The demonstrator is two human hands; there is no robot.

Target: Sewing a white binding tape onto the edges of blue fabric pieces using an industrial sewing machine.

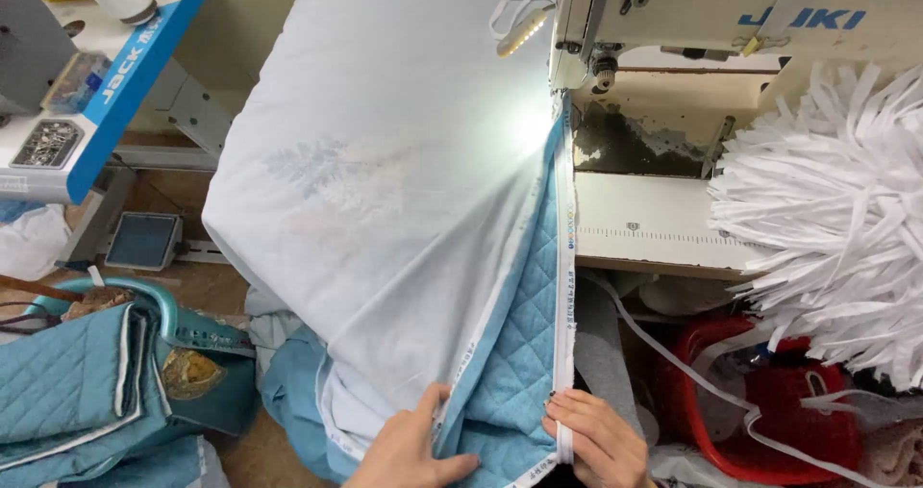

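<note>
Quilted blue fabric [524,334] with a pale lining sheet [385,180] over it is spread from the sewing machine [692,26] down to the lower frame edge. Its white-taped edge [565,353] is pinched by the right hand [596,440], fingers closed on it. The lining is pressed flat by the left hand [413,450], fingers open. White strips [836,209] are heaped beside the machine, above a red basket [769,401].

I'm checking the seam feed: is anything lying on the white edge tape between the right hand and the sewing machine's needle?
Nothing visible. The white edge tape runs bare from the right hand up to the needle area, though lamp glare blurs that end. The left hand lies beside it on the pale fabric.
</note>
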